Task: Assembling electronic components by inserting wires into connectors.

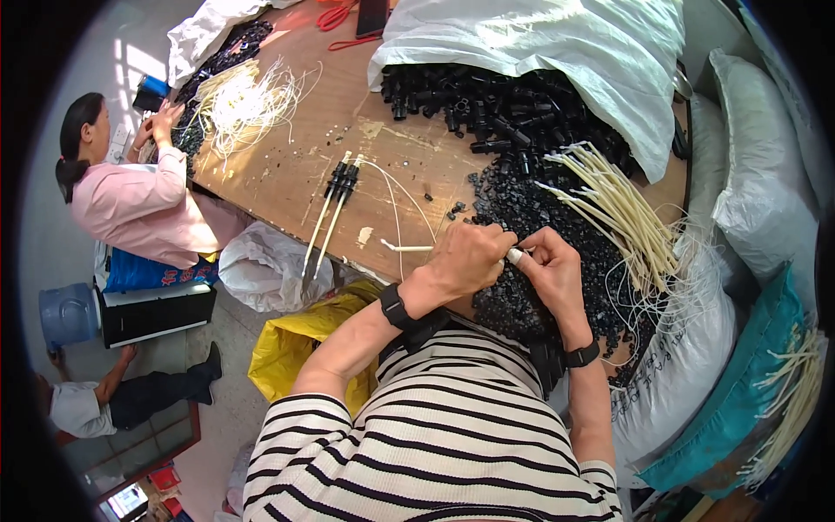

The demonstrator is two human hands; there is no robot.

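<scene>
striped shirt (pixel 461 426), then left hand (pixel 470 262) closed around a pale rod (pixel 414 250), right hand (pixel 555 271) half-curled, its hold unclear

The wooden desk (pixel 287 191) is marked by pale patches. Black tubes (pixel 470 113) are heaped at the mouth of a white sack (pixel 539 39), with small black bits (pixel 513 204) spread beside them. Two rods (pixel 329 217) are laid across the near edge. White cords (pixel 243 109) are piled farther left.

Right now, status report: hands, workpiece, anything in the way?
Left hand closed on cream rod, one end showing. Right hand close beside, hold unclear. Small black pieces heaped nearby; neither hand visibly blocked.
</scene>
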